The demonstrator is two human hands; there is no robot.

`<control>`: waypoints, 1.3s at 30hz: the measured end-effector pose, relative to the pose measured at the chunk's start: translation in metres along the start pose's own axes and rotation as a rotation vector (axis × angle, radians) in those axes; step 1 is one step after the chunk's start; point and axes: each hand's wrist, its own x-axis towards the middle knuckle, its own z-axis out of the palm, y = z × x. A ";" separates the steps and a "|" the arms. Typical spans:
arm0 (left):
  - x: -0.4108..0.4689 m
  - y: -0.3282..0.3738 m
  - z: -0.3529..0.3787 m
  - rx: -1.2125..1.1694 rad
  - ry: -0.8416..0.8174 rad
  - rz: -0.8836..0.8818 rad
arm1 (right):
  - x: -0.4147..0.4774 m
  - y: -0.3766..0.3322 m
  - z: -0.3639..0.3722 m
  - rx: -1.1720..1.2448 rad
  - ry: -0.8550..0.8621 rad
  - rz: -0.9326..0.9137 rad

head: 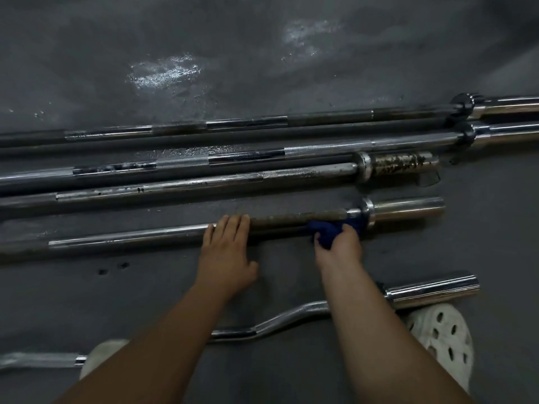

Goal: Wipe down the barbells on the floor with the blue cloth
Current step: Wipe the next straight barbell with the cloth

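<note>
Several straight barbells lie side by side on the dark floor. The nearest straight barbell has a rusty stretch and a chrome sleeve at its right end. My left hand rests on this bar with straight fingers laid over the shaft. My right hand grips the blue cloth and presses it on the shaft just left of the collar. A curved chrome curl bar lies closer to me, partly hidden under my right forearm.
Three more barbells lie beyond the one I touch; one has a rust-spotted sleeve. White perforated shoes stand on the floor near the curl bar. Wet shiny patches mark the floor farther away.
</note>
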 end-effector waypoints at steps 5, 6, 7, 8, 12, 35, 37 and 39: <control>-0.010 0.003 0.005 -0.005 0.011 -0.013 | 0.006 0.006 0.005 -0.334 0.030 -0.205; -0.010 0.003 0.006 -0.006 0.015 -0.016 | 0.002 0.014 0.002 -0.487 0.065 -0.314; -0.008 0.002 0.006 -0.006 0.021 -0.016 | -0.001 0.017 -0.001 -0.595 0.069 -0.383; -0.007 0.002 0.005 -0.004 0.020 -0.014 | 0.001 0.015 -0.004 -0.654 0.067 -0.427; -0.009 0.003 0.007 -0.006 0.022 -0.025 | 0.009 0.002 0.000 -0.813 0.086 -0.756; -0.041 0.009 0.034 0.042 0.044 0.008 | -0.049 0.056 -0.045 -1.636 -0.540 -1.277; -0.045 0.012 0.034 0.029 0.025 -0.001 | -0.056 0.063 -0.048 -1.682 -0.791 -1.207; -0.049 0.011 0.036 0.025 0.024 0.010 | -0.048 0.053 -0.051 -1.703 -0.789 -1.261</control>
